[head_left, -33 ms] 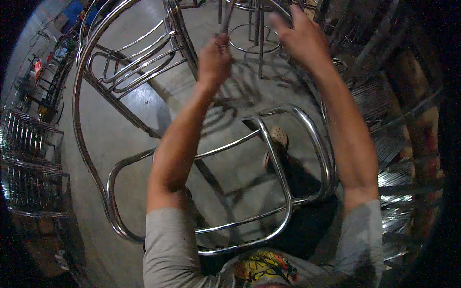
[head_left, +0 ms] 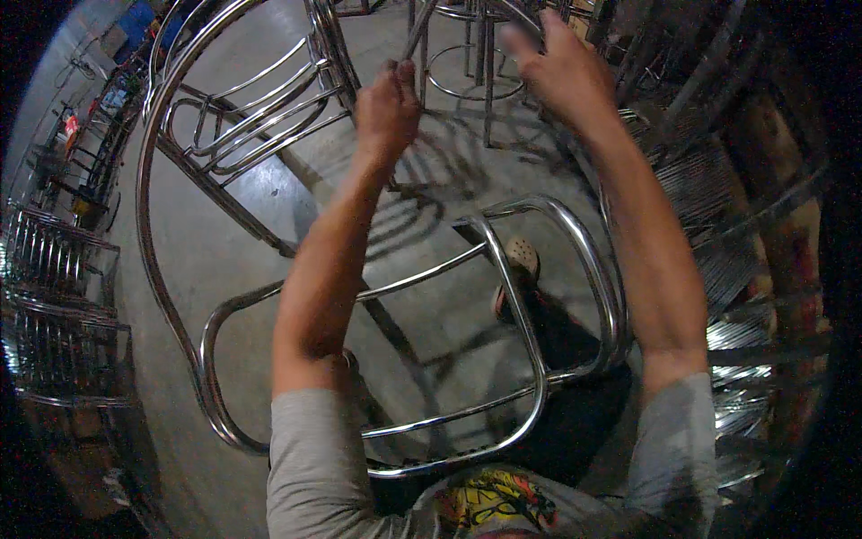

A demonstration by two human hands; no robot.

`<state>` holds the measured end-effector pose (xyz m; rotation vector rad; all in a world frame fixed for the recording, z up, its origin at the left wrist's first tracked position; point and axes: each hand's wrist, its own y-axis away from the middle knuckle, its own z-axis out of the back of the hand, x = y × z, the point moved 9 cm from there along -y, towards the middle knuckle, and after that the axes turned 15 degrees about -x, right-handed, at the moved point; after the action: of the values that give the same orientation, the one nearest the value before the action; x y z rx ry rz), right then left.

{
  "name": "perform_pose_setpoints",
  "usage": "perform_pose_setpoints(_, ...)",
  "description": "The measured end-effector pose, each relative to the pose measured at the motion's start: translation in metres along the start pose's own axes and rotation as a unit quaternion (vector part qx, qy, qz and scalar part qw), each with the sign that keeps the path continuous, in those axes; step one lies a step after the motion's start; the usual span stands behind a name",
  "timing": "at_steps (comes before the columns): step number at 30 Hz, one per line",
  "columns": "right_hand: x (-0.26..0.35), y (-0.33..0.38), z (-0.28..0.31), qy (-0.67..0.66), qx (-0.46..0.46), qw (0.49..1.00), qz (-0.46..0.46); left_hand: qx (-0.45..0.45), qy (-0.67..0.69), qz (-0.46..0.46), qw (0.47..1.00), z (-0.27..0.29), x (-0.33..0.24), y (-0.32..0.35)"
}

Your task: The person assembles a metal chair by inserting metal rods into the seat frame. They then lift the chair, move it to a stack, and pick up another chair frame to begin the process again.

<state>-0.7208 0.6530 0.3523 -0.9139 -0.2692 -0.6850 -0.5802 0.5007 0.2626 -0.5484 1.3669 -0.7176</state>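
Observation:
Both my arms reach up and forward over a bent chrome tube frame (head_left: pixel 530 359) that stands in front of my legs. My left hand (head_left: pixel 388 103) is closed around a thin metal rod (head_left: pixel 418 31) that runs up toward the top edge. My right hand (head_left: pixel 561 72) is raised beside it, close to the legs of a chrome stool (head_left: pixel 476 67). Its fingers are blurred, so its grip is unclear. My foot in a light sandal (head_left: pixel 521 259) shows through the frame on the concrete floor.
A larger chrome frame with curved rails (head_left: pixel 260 117) lies at the upper left. Stacks of shiny metal parts (head_left: pixel 54 296) line the left side, and more (head_left: pixel 745 296) crowd the right. Grey concrete floor (head_left: pixel 242 260) lies between them.

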Motion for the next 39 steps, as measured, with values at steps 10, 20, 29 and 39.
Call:
perform_pose_setpoints(10, -0.009, -0.011, -0.006, 0.036, -0.001, 0.999, 0.01, 0.272, 0.24, 0.208, 0.908, -0.033, -0.014, 0.062)
perform_pose_setpoints(20, -0.017, -0.017, -0.011, -0.055, -0.011, 0.998, 0.039, 0.117, 0.118, 0.282, 0.945, 0.026, 0.044, 0.091)
perform_pose_setpoints(29, -0.024, -0.026, -0.015, -0.003, 0.002, 0.998, 0.059, 0.146, 0.07, 0.261, 0.952, 0.023, 0.072, 0.126)
perform_pose_setpoints(39, -0.037, -0.034, -0.013, 0.027, -0.008, 0.997, 0.072, 0.029, 0.165, 0.123, 0.978, 0.021, 0.044, 0.061)
